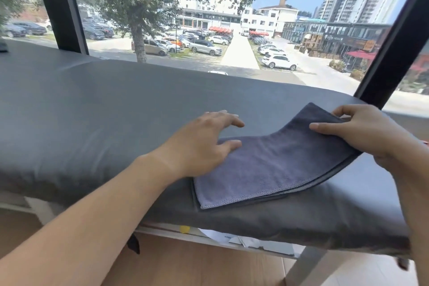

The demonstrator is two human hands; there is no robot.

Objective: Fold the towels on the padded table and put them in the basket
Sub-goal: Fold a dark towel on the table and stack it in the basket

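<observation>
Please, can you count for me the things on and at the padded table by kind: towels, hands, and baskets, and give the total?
Towels: 1, the grey towel, partly folded on the padded table
Hands: 2, the left hand resting by the towel's left edge, the right hand holding up its right end
Baskets: 0 in view
Total: 3

Basket: I find none within the frame.
Right hand (369, 133): forearm cut off by the right edge; I cannot see its lower fingers under the towel (267, 165).
Towel layers: count unreadable at the stacked hem.
Counter (92, 111): both ends run past the frame.
Papers under counter (232, 238): print too small to read.
</observation>
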